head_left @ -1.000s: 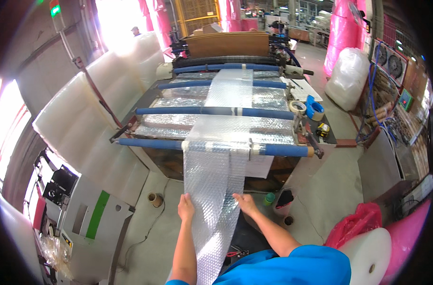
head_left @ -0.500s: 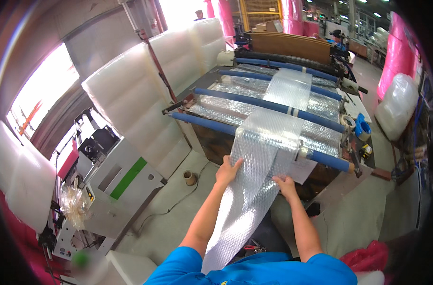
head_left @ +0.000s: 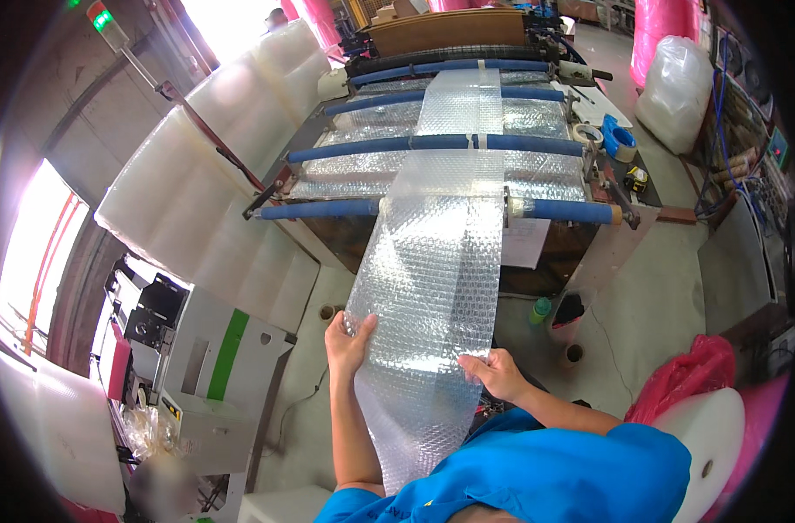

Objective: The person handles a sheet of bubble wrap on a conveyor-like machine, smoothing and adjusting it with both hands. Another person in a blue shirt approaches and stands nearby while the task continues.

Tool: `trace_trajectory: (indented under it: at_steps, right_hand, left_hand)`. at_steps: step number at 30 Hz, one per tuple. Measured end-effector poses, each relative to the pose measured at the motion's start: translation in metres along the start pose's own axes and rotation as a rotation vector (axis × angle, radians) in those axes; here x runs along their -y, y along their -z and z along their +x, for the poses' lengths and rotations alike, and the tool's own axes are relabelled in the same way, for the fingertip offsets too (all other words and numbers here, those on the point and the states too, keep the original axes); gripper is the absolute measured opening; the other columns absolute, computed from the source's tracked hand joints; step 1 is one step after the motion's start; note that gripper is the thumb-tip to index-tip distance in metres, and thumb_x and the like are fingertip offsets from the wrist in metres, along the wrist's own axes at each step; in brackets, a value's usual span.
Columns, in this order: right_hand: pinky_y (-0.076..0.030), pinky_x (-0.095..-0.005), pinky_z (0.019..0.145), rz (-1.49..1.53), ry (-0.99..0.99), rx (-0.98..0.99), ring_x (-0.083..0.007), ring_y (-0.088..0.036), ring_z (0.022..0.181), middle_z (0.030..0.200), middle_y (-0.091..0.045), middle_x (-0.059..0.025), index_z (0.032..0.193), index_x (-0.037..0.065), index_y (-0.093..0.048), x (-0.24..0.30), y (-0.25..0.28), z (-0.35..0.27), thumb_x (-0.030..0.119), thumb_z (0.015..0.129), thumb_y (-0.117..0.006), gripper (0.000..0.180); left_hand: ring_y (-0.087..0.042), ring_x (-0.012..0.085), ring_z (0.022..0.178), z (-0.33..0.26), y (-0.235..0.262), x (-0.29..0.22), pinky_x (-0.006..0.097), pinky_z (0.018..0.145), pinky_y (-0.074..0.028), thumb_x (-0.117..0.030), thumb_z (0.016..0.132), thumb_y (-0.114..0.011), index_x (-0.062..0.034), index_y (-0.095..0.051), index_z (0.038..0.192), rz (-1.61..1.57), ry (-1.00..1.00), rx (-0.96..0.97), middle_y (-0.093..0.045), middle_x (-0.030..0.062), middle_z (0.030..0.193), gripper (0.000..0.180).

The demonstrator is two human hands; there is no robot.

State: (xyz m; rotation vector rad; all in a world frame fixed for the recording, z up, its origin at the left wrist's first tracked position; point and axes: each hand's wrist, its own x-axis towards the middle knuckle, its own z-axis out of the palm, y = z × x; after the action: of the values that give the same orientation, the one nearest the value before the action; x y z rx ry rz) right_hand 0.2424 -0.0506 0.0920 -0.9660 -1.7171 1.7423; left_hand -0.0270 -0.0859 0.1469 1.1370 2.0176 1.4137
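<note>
A long strip of clear bubble wrap [head_left: 428, 288] comes over the blue rollers of the machine and hangs down toward my body. My left hand [head_left: 348, 342] grips its left edge, thumb on top and fingers wrapped beneath. On the right side, my right hand [head_left: 491, 373] pinches the sheet between thumb and fingers, nearer to my body. The front blue roller [head_left: 319, 209] carries the strip just beyond my hands. Below my hands, the strip's lower end runs down against my blue shirt.
A grey machine with a green stripe [head_left: 229, 353] stands at the left. Tall wrapped white blocks [head_left: 214, 183] line the far left. Tape rolls [head_left: 618, 139] and a tape measure [head_left: 636, 179] lie on the machine's right edge. Pink plastic [head_left: 685, 375] and a white foam roll [head_left: 709, 444] sit at right.
My view has turned, and the rollers appear higher up. Both hands have come closer to my body with the bubble wrap, which is now spread flatter and wider between them.
</note>
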Motion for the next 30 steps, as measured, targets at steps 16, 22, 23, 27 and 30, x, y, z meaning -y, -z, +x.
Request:
trace_trajectory:
  at_steps: [16, 22, 23, 27, 30]
  right_hand:
    - [-0.039, -0.0284, 0.051, -0.050, 0.030, -0.505, -0.0102, -0.047, 0.053, 0.052, -0.047, -0.0027, 0.065, 0.000, -0.055, -0.138, 0.016, 0.091, 0.038, 0.083, -0.055, 0.042]
    - [-0.039, -0.0274, 0.051, -0.219, -0.007, -0.407, -0.0100, -0.048, 0.053, 0.055, -0.050, -0.0023, 0.071, 0.000, -0.057, -0.140, 0.024, 0.084, 0.039, 0.082, -0.056, 0.041]
    - [-0.040, -0.0273, 0.052, -0.196, -0.010, -0.398, -0.0100, -0.048, 0.054, 0.056, -0.050, -0.0023, 0.071, 0.000, -0.057, -0.139, 0.024, 0.084, 0.039, 0.082, -0.056, 0.041]
    - [-0.040, -0.0272, 0.052, -0.168, 0.012, -0.417, -0.0100, -0.048, 0.054, 0.057, -0.052, -0.0025, 0.073, 0.000, -0.058, -0.137, 0.022, 0.084, 0.041, 0.082, -0.055, 0.043]
    - [-0.040, -0.0273, 0.053, -0.172, 0.033, -0.421, -0.0103, -0.049, 0.055, 0.058, -0.052, -0.0028, 0.075, 0.000, -0.059, -0.139, 0.019, 0.084, 0.044, 0.082, -0.055, 0.044]
  left_hand:
    - [-0.057, 0.0192, 0.079, 0.025, -0.111, 0.117, 0.031, 0.068, -0.046, -0.037, 0.061, -0.078, 0.0025, -0.051, 0.089, 0.096, 0.110, 0.024, -0.058, 0.0116, 0.085, 0.056]
    - [-0.057, 0.0210, 0.082, 0.033, -0.103, 0.116, 0.032, 0.072, -0.046, -0.036, 0.058, -0.080, 0.0061, -0.051, 0.097, 0.179, 0.267, 0.190, -0.058, 0.0142, 0.092, 0.065]
    - [-0.057, 0.0214, 0.083, 0.034, -0.101, 0.113, 0.032, 0.073, -0.046, -0.036, 0.057, -0.080, 0.0070, -0.050, 0.098, 0.072, 0.268, 0.250, -0.058, 0.0147, 0.093, 0.067]
    - [-0.058, 0.0225, 0.087, 0.031, -0.099, 0.105, 0.032, 0.076, -0.046, -0.036, 0.057, -0.080, 0.0088, -0.050, 0.102, 0.015, 0.195, 0.239, -0.059, 0.0158, 0.096, 0.071]
    - [-0.058, 0.0234, 0.087, 0.030, -0.103, 0.110, 0.033, 0.077, -0.046, -0.036, 0.058, -0.080, 0.0079, -0.050, 0.105, 0.110, 0.246, 0.173, -0.059, 0.0162, 0.096, 0.071]
